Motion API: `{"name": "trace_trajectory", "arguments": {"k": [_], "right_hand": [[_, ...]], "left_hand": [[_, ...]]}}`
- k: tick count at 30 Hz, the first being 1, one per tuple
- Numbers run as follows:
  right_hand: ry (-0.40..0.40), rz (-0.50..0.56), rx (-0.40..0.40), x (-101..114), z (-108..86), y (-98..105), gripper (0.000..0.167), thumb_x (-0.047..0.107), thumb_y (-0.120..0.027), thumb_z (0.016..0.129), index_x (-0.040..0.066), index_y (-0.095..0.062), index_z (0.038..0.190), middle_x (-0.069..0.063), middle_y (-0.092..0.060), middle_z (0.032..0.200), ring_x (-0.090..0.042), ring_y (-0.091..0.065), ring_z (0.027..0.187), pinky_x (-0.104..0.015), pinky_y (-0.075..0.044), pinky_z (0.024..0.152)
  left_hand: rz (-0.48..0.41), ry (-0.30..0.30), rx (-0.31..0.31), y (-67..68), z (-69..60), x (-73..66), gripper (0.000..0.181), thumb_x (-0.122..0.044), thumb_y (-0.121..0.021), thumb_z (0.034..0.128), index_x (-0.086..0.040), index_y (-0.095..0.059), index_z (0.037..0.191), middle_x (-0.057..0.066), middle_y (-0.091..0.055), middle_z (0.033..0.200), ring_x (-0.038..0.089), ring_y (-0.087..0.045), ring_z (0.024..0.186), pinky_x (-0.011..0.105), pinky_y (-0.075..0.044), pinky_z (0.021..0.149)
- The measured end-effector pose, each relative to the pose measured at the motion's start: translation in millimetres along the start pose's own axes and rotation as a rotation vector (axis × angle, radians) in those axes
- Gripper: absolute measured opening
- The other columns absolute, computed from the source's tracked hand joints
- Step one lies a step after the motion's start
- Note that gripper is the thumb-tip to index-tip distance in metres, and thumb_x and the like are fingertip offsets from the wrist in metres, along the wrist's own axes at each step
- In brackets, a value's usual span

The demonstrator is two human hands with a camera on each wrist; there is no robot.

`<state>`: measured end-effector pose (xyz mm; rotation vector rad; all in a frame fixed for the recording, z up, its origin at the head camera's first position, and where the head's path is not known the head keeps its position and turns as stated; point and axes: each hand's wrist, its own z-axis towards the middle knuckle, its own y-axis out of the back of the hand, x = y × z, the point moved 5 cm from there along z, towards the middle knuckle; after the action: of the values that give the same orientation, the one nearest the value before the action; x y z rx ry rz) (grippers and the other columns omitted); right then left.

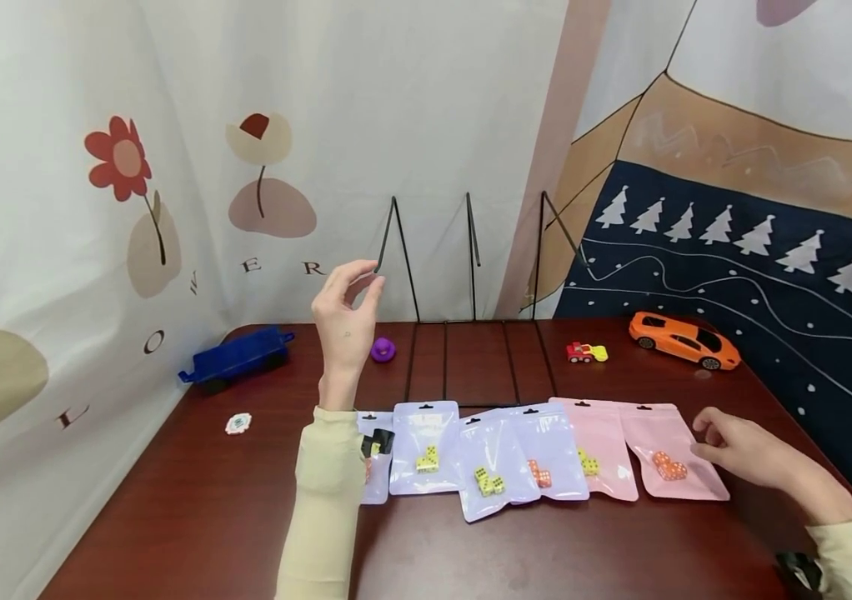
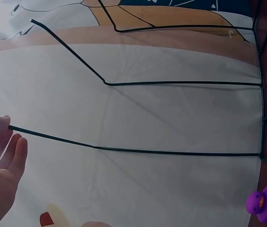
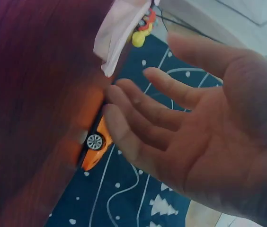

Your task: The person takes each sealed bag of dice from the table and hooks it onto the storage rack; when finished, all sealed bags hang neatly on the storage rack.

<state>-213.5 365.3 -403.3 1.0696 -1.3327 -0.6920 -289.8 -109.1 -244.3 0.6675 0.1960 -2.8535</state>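
My left hand is raised at the end of the left prong of a black wire rack, its thumb and fingertips pinching the tip. Beyond my left sleeve, a row of zip bags lies on the table, each with dice in it. Several are lavender, such as the lavender bag with yellow dice; two on the right are pink. Just right of the pink bag with orange dice hovers my right hand, fingers loosely bent and holding nothing. My left forearm partly hides the leftmost bag.
Behind the bags stand a purple duck, a small red and yellow toy vehicle and an orange toy car. A blue toy trailer and a white poker chip lie to the left. Printed cloth hangs behind the table.
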Motion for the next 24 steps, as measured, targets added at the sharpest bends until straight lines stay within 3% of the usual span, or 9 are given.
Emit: {"name": "trace_trajectory", "arguments": {"k": [6,16,20,24], "right_hand": [[-0.086,0.086,0.131,-11.7,-3.2,-11.9,0.030,0.019,-0.068,0.087,0.000,-0.049,0.100,-0.003,-0.049,0.074,-0.018,-0.046,0.064,-0.028,-0.038,0.054],[-0.129,0.199,0.164,-13.3,-1.2,-19.3,0.027,0.011,-0.068,0.086,-0.001,-0.047,0.097,-0.005,-0.047,0.072,-0.020,-0.048,0.058,-0.028,-0.043,0.051],[-0.097,0.212,0.144,-13.1,-0.6,-17.0,0.020,0.003,-0.067,0.084,-0.001,-0.050,0.094,-0.005,-0.048,0.075,-0.020,-0.047,0.064,-0.027,-0.042,0.053],[-0.034,0.137,0.052,-12.4,1.1,-11.1,0.016,-0.005,-0.066,0.080,0.003,-0.055,0.088,-0.003,-0.051,0.076,-0.018,-0.047,0.069,-0.025,-0.040,0.056]], "left_hand": [[-0.013,0.008,-0.014,-3.5,1.9,0.6,0.016,0.022,-0.064,0.0773,0.019,-0.063,0.093,0.031,-0.059,0.094,0.040,-0.059,0.088,0.045,-0.053,0.081],[-0.064,0.042,-0.054,-3.0,2.7,8.9,0.017,0.025,-0.064,0.0750,0.017,-0.066,0.090,0.025,-0.062,0.091,0.034,-0.060,0.086,0.039,-0.054,0.079],[-0.064,0.041,-0.052,-3.6,3.7,9.8,0.016,0.023,-0.065,0.0754,0.017,-0.066,0.090,0.025,-0.062,0.090,0.033,-0.061,0.085,0.038,-0.054,0.078],[-0.063,0.034,-0.053,-4.5,5.2,10.9,0.014,0.021,-0.067,0.0756,0.018,-0.065,0.089,0.024,-0.063,0.090,0.033,-0.062,0.084,0.038,-0.054,0.077]]}}
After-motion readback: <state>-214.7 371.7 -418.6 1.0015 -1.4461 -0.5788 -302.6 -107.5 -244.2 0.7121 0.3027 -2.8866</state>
